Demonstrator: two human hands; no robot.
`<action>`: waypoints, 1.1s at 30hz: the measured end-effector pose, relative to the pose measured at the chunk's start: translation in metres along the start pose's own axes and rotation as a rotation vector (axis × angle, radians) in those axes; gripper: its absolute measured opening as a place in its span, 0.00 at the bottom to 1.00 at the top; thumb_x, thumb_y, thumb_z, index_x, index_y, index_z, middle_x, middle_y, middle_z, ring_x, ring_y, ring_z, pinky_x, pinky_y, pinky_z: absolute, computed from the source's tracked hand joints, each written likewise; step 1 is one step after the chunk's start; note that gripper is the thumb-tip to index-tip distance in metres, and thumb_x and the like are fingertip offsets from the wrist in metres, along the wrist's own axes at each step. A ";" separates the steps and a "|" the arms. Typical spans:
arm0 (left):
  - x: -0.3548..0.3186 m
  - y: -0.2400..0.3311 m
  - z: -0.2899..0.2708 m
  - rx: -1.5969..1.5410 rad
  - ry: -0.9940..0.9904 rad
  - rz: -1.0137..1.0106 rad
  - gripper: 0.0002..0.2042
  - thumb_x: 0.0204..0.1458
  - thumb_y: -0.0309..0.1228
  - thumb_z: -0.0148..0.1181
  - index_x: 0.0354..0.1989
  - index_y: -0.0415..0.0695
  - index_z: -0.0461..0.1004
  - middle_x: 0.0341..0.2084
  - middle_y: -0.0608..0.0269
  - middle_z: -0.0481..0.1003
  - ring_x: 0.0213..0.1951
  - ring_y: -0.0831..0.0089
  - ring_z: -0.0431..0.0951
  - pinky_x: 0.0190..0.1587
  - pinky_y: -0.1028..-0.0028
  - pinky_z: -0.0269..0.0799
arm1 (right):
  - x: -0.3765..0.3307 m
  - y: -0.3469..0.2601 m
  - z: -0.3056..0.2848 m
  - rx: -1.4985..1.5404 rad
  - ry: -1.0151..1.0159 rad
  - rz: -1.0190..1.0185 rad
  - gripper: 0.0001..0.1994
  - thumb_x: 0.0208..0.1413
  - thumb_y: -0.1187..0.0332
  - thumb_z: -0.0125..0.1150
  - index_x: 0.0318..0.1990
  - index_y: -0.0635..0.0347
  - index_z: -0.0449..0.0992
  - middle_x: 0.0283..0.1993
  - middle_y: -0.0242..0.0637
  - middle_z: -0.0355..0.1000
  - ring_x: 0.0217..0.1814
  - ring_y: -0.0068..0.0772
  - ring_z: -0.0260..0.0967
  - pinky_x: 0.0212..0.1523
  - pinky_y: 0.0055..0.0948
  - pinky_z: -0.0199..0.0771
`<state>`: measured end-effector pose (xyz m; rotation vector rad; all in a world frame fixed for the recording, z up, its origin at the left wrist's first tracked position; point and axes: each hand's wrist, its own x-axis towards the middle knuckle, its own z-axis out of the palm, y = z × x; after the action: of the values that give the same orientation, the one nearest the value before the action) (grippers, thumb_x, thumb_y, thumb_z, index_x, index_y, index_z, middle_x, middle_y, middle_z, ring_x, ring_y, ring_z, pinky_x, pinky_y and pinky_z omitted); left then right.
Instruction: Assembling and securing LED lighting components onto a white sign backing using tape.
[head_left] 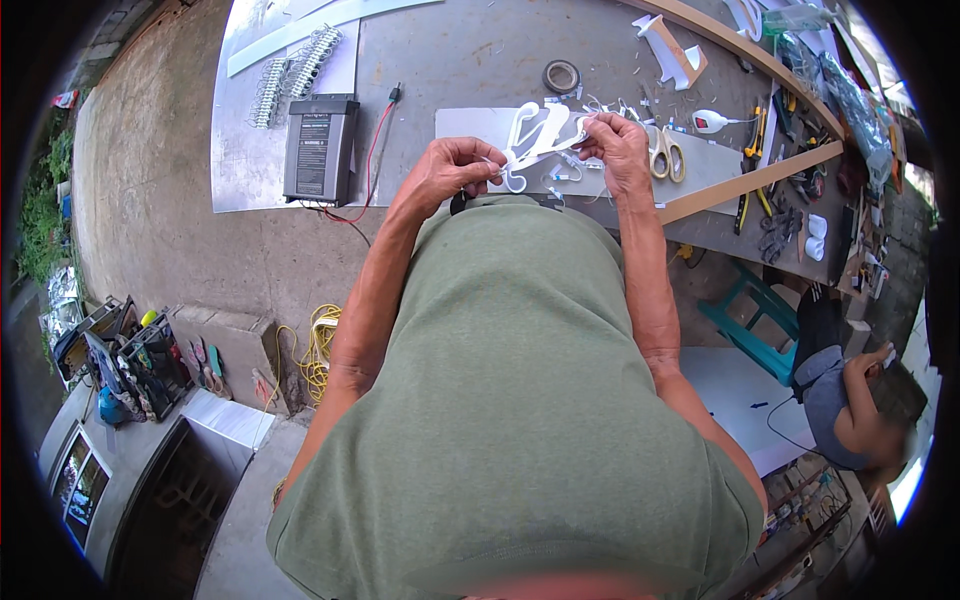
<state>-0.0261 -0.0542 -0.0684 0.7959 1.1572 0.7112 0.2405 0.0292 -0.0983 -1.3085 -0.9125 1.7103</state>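
A white cut-out shape (543, 137) with thin, curled strokes is held up over the near edge of the table. My left hand (463, 165) pinches its left end between thumb and fingertips. At its right end my right hand (614, 148) is closed too, with the fingertips hiding the exact spot of contact. Small white light modules on thin wires (566, 172) lie under and beside the shape, close to my right fingers. Scissors with pale handles (665, 157) rest just right of my right hand.
A black power supply (318, 150) with a red lead stands left, near coiled wire springs (300, 72). Behind are a tape roll (561, 76) and a glue gun (708, 122). A wooden strip (750, 182), pliers (752, 140) and another person (845, 400) are to the right.
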 end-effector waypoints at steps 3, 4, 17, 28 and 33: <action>-0.002 0.004 0.004 0.051 0.021 0.035 0.12 0.53 0.29 0.64 0.45 0.38 0.80 0.27 0.62 0.80 0.24 0.81 0.73 0.29 0.80 0.69 | 0.001 0.000 0.000 -0.001 -0.005 0.004 0.07 0.56 0.72 0.64 0.37 0.69 0.79 0.29 0.39 0.77 0.25 0.28 0.78 0.23 0.22 0.78; -0.002 0.004 0.004 0.083 0.009 0.040 0.12 0.53 0.28 0.63 0.46 0.39 0.81 0.26 0.63 0.80 0.23 0.82 0.71 0.28 0.80 0.68 | 0.001 -0.001 0.000 -0.004 -0.011 0.004 0.07 0.56 0.72 0.64 0.37 0.69 0.79 0.29 0.38 0.77 0.25 0.28 0.78 0.23 0.22 0.78; 0.000 0.001 0.005 0.194 0.001 0.074 0.11 0.55 0.28 0.62 0.46 0.43 0.82 0.24 0.66 0.79 0.21 0.84 0.69 0.25 0.80 0.65 | 0.002 0.000 -0.001 0.005 -0.004 0.005 0.06 0.56 0.73 0.64 0.36 0.68 0.79 0.28 0.38 0.77 0.25 0.28 0.77 0.23 0.23 0.78; -0.003 -0.001 0.003 0.109 0.036 0.057 0.12 0.55 0.30 0.65 0.45 0.37 0.80 0.28 0.63 0.81 0.26 0.81 0.75 0.31 0.79 0.71 | 0.003 0.000 -0.002 0.017 -0.016 0.003 0.07 0.56 0.73 0.64 0.36 0.69 0.79 0.28 0.38 0.77 0.25 0.28 0.77 0.23 0.23 0.78; -0.003 0.002 0.005 0.150 0.029 0.062 0.12 0.55 0.30 0.65 0.45 0.38 0.81 0.28 0.65 0.80 0.28 0.81 0.75 0.33 0.78 0.72 | 0.004 0.000 -0.003 0.020 -0.023 0.003 0.07 0.56 0.72 0.64 0.36 0.68 0.79 0.28 0.38 0.77 0.25 0.27 0.77 0.23 0.22 0.78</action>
<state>-0.0227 -0.0565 -0.0639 0.9533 1.2266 0.6952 0.2425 0.0328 -0.1004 -1.2804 -0.9041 1.7357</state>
